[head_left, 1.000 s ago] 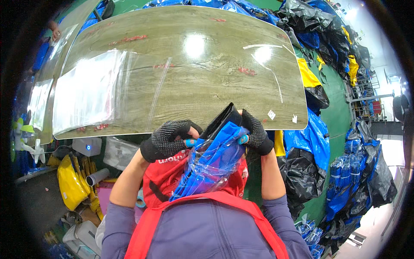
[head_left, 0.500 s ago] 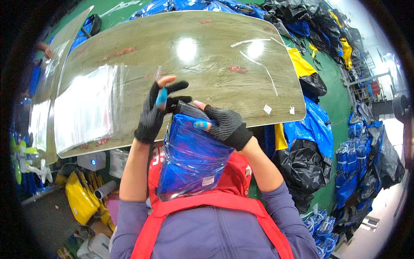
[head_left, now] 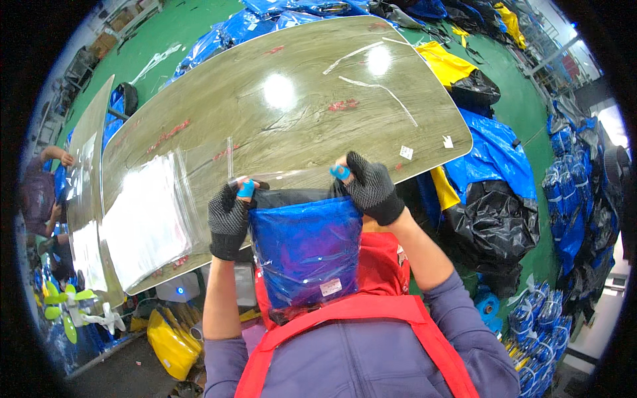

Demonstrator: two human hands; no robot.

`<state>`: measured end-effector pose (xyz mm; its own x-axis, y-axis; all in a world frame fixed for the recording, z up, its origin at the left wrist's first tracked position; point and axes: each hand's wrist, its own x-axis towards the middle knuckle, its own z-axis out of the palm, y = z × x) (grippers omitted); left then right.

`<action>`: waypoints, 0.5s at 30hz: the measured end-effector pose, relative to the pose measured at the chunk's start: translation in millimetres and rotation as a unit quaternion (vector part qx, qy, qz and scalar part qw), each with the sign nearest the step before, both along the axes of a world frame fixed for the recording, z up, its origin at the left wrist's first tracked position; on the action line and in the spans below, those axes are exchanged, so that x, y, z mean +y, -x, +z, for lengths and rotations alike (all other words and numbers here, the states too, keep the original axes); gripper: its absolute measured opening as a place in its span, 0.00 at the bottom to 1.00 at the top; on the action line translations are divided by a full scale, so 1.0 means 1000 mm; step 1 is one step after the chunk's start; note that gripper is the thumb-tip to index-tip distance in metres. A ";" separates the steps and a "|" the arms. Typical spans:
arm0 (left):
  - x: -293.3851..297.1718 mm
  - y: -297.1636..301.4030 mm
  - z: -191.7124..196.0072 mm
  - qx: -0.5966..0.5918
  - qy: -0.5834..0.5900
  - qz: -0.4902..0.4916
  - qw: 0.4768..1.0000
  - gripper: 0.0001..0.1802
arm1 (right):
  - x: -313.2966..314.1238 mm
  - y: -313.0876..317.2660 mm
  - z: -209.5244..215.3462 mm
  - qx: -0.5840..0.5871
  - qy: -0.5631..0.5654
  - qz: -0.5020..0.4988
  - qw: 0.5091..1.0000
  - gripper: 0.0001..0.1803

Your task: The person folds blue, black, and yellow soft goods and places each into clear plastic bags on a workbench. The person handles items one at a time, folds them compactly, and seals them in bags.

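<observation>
A folded blue sheet in a clear plastic bag (head_left: 306,249) hangs upright in front of my red apron (head_left: 385,262), a small white label low on its front. My left hand (head_left: 229,217), in a black grip glove with bare taped fingertips, pinches the bag's upper left corner. At the upper right corner my right hand (head_left: 373,191), gloved alike with blue tape on a finger, is closed on the bag's edge. Between the hands the bag's clear top is stretched above the blue sheet. On the table at the left lies a stack of clear plastic bags (head_left: 149,222).
The wood-patterned table (head_left: 298,126) spans ahead, with white strips and two small labels on it. Black and blue sheeting (head_left: 494,212) is heaped to the right, bundled blue packs (head_left: 541,331) below. A co-worker (head_left: 46,192) stands far left near a green fan (head_left: 70,302).
The bag has turned from tilted to upright and level. My left hand has closed on its left corner; my right hand has moved right and up to the other corner.
</observation>
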<state>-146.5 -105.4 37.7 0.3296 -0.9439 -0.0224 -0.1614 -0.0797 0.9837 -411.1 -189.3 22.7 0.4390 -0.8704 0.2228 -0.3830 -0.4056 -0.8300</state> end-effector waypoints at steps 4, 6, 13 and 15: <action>-0.028 -0.007 0.035 0.005 0.004 -0.005 1.000 0.16 | -0.048 -0.025 0.020 -0.047 0.004 0.028 0.998 0.18; -0.039 -0.009 0.056 0.013 0.016 -0.018 1.000 0.17 | -0.074 -0.047 0.023 0.083 0.005 0.027 0.996 0.24; -0.042 0.002 0.089 0.270 0.188 -0.172 0.928 0.30 | -0.101 -0.097 0.000 -0.286 -0.113 0.015 0.952 0.24; -0.040 0.013 0.079 0.068 0.113 -0.094 0.987 0.28 | -0.089 -0.093 -0.001 -0.319 -0.147 0.025 0.936 0.27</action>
